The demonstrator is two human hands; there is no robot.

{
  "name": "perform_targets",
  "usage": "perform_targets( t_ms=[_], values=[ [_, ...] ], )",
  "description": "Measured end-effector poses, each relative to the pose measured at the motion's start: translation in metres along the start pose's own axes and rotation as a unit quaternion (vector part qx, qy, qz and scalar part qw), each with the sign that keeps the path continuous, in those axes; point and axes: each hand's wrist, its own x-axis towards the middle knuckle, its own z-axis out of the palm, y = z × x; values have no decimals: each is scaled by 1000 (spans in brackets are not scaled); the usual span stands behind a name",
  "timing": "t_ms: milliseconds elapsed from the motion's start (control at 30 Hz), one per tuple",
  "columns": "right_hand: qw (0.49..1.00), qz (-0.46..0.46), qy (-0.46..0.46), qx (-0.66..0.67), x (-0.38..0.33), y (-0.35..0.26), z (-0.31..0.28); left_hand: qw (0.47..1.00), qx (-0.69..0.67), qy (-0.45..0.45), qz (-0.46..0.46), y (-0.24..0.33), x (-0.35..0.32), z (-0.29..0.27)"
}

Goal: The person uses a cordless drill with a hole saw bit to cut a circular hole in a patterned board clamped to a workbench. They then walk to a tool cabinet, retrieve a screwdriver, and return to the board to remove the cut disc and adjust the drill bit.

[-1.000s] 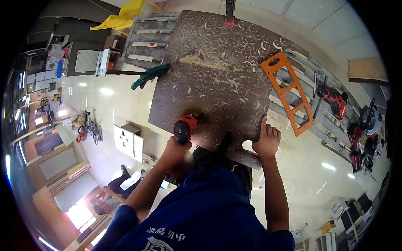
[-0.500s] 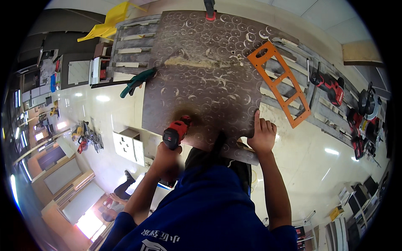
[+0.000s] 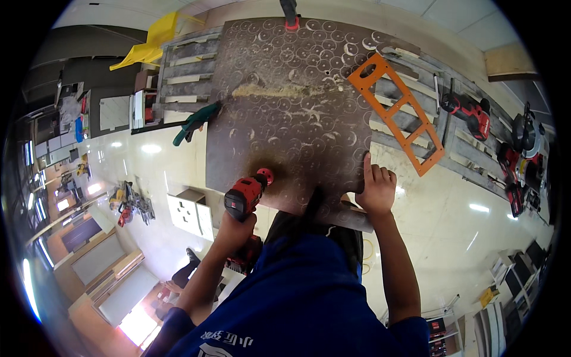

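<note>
A red and black cordless drill [image 3: 245, 197] is gripped in the left hand [image 3: 233, 227], the fingers wrapped tight around its handle and its red nose set against a dark board [image 3: 285, 113] just ahead of the hand. The right hand [image 3: 376, 190] is laid flat on the near edge of the same board, fingers together and pointed away from the body, nothing held in it. The drill is seen as a stubby tool, red on the body, black at the grip, with a battery block below the fist. The board, patterned all over with pale curved marks and streaked with a band of sawdust [image 3: 279, 90] farther out from both hands, is spread between and beyond them.

An orange frame [image 3: 397, 113] with ladder-like openings is laid beyond the right hand, partly over the board's far corner. Farther to that side, a red power tool [image 3: 470, 112] and a circular saw [image 3: 526, 140] are rested on pale slats. Beyond the left hand, a green-handled clamp [image 3: 195, 122] is seen at the board's edge, and a yellow chair [image 3: 151, 43] stands well beyond it. A red clamp [image 3: 290, 15] is fixed at the board's far end.
</note>
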Motion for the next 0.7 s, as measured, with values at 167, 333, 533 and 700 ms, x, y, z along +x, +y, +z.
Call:
perform_targets(
  t_ms=[167, 333, 533, 700],
  values=[
    [999, -5, 3, -41, -4, -1, -1, 1000, -9, -6, 13, 7, -11, -3],
    [1000, -4, 2, -27, -4, -2, -1, 1000, -8, 1, -10, 30, -54, -32],
    [1000, -7, 16, -12, -9, 2, -1, 997, -72, 24, 25, 20, -89, -56],
    [1000, -1, -1, -25, -10, 3, -6, 988, -118, 53, 89, 9, -96, -47]
  ],
)
